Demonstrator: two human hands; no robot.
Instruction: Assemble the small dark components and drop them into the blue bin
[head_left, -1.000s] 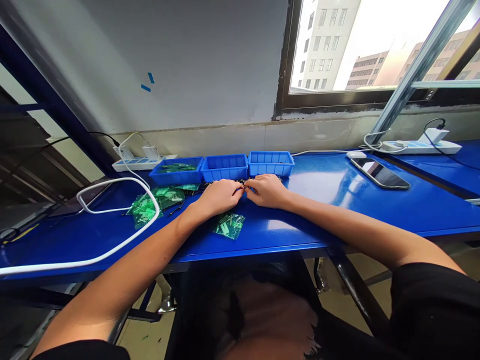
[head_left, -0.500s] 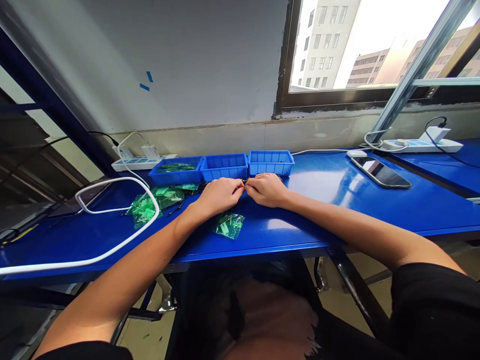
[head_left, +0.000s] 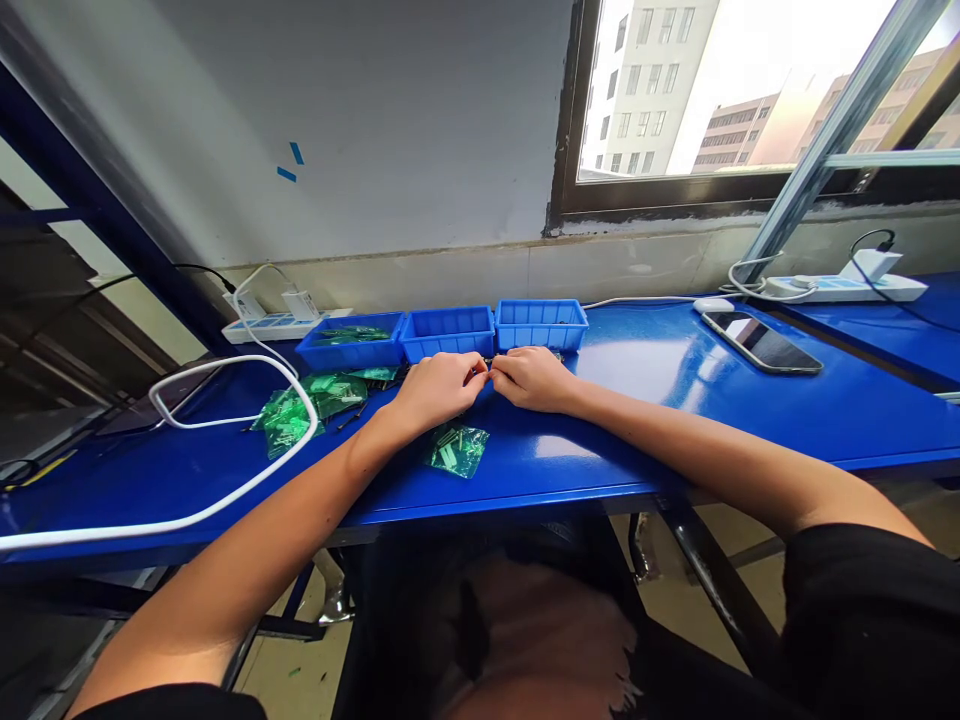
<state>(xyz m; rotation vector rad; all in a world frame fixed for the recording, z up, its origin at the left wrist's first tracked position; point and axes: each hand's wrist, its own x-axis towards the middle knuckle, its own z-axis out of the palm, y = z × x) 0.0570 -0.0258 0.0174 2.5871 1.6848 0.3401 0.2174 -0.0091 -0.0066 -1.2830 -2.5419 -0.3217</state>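
Note:
My left hand (head_left: 436, 388) and my right hand (head_left: 529, 378) rest on the blue workbench (head_left: 675, 400), fingertips meeting in a pinch around a tiny dark part (head_left: 487, 370) that I cannot name. Both hands have curled fingers. Just behind them stand three small blue bins: the left bin (head_left: 351, 343) holds green bags, the middle bin (head_left: 448, 333) and right bin (head_left: 541, 324) show no clear contents. A green plastic bag of small parts (head_left: 456, 449) lies near my left wrist. More green bags (head_left: 300, 407) lie to the left.
A white cable (head_left: 225, 400) loops across the bench's left side. A white power strip (head_left: 274, 322) sits at the back left, another (head_left: 840, 288) at the right. A phone (head_left: 761, 342) lies face up on the right. The wall and window run behind.
Hands stay together at the same spot, with only slight finger movement. The view has shifted a little.

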